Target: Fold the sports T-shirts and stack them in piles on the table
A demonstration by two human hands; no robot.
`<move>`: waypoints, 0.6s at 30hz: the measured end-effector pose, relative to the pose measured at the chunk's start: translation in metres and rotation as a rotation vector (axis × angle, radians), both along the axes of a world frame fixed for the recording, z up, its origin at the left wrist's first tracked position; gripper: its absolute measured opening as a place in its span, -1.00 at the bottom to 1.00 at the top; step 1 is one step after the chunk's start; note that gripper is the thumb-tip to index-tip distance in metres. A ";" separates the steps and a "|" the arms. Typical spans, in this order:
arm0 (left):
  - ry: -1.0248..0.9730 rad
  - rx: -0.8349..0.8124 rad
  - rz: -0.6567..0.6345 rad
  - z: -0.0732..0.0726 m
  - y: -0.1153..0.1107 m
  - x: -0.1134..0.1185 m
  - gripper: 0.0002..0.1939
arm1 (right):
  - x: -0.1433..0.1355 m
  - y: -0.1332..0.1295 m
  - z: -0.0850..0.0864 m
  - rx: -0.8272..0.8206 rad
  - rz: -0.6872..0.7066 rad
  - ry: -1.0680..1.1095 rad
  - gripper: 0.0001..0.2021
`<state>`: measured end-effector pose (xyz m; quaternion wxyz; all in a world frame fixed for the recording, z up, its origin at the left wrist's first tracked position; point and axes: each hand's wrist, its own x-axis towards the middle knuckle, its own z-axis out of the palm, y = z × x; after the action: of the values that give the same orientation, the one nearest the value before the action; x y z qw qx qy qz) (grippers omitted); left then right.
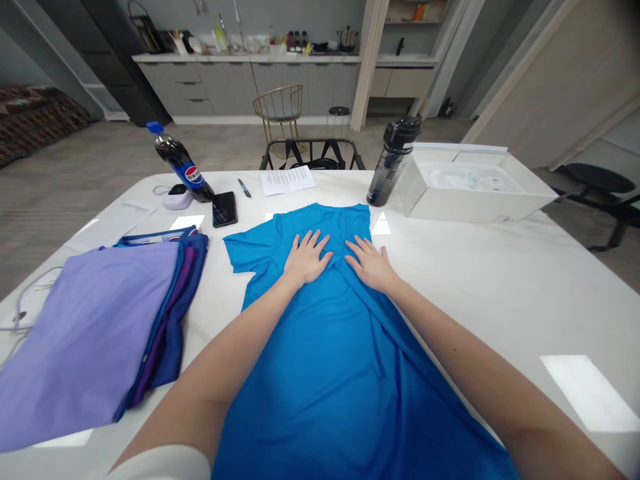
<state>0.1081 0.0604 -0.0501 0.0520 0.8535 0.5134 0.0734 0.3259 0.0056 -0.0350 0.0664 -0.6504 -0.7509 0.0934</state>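
A blue short-sleeved shirt (310, 340) lies on the white table (500, 280), its collar end away from me and its lower part running out of view at the bottom. One sleeve spreads out to the left; the right side is folded inward over the body. My left hand (307, 259) rests flat on the upper chest, fingers spread. Just right of it, my right hand (373, 265) lies on the folded right side near the shoulder, fingers apart. Neither hand grips the fabric.
Folded clothes (115, 307) are piled at the left. Beyond them are a phone (225, 209), a cola bottle (183, 163), a pen (245, 188) and a paper sheet (287, 180). A dark bottle (393, 163) and an open white box (460, 200) stand at the back right.
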 end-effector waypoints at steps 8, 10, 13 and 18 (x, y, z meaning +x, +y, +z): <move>-0.105 0.061 -0.048 0.002 -0.004 0.001 -0.39 | -0.001 -0.090 0.004 0.025 0.034 -0.004 -0.51; -0.121 0.148 -0.120 0.011 -0.013 0.001 -0.47 | 0.000 -0.108 0.009 0.057 0.023 -0.009 -0.56; -0.067 0.209 -0.327 0.026 -0.037 0.004 -0.57 | 0.003 -0.135 0.019 0.099 -0.004 -0.010 -0.64; 0.043 0.184 -0.562 0.033 -0.082 0.015 -0.65 | 0.013 -0.180 0.038 0.038 -0.112 -0.116 -0.73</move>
<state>0.1235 -0.0214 -0.0168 -0.0182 0.9646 0.2491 0.0845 0.3393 -0.1741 0.0027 0.0402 -0.6944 -0.7175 0.0376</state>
